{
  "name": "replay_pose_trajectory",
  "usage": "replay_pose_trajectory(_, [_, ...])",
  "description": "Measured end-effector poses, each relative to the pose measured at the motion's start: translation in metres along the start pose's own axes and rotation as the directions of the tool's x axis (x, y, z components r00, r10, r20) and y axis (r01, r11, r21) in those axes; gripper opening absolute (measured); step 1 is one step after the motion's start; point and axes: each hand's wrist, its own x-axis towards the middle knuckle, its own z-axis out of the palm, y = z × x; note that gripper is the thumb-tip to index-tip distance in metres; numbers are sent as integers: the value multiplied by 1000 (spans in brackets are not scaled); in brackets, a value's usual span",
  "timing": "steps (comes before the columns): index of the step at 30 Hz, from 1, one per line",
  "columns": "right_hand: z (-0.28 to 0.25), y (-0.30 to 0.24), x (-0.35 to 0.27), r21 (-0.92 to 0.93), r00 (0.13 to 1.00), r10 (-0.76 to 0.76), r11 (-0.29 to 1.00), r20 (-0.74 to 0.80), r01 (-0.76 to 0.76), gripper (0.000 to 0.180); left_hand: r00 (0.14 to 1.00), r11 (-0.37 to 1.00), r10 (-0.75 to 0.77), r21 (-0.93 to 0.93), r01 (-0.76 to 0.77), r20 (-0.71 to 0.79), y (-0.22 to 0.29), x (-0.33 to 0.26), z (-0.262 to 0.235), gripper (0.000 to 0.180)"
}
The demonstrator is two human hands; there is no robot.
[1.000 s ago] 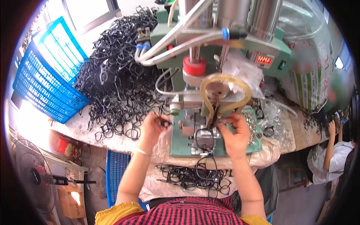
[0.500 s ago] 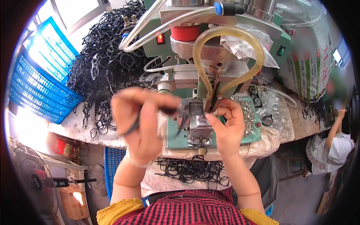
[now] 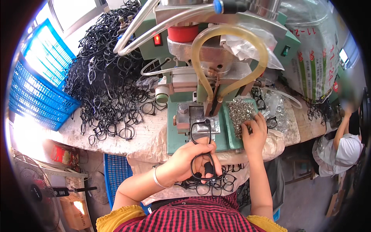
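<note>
My left hand [image 3: 181, 162] is closed around a black eyeglass frame [image 3: 192, 133], held upright just in front of the machine. One round rim rises above the fingers and the other hangs below the thumb. My right hand [image 3: 255, 135] reaches over the green tray [image 3: 228, 135], its fingers bent and pinching at the edge of a heap of small silvery metal parts [image 3: 240, 114]. Whatever lies between those fingertips is too small to make out. Left of the tray, the machine's metal clamping block [image 3: 196, 114] sits beneath two copper-coloured tips [image 3: 213, 104], with no frame in it.
A big pile of black eyeglass frames [image 3: 112, 77] covers the table's left, beside blue baskets [image 3: 42, 92]. More frames [image 3: 228, 181] lie across my lap. A yellowish hose [image 3: 232, 29] loops over the block. A white sack [image 3: 313, 58] stands right; another person [image 3: 340, 150] is beyond.
My left hand has come from left of the block to in front of it, holding the frame. My right hand has left the block and moved right to the metal parts.
</note>
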Motion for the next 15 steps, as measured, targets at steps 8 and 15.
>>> replay_pose_trajectory(8, [9,-1,8,209,982,187,962,-29,-177,10,996,997,67,-32,-69,-60,-11,0,3,16])
replay_pose_trajectory(15, [8,3,2,424,962,275,870,2,-249,12,990,998,-15,60,6,138,-18,-2,-25,38])
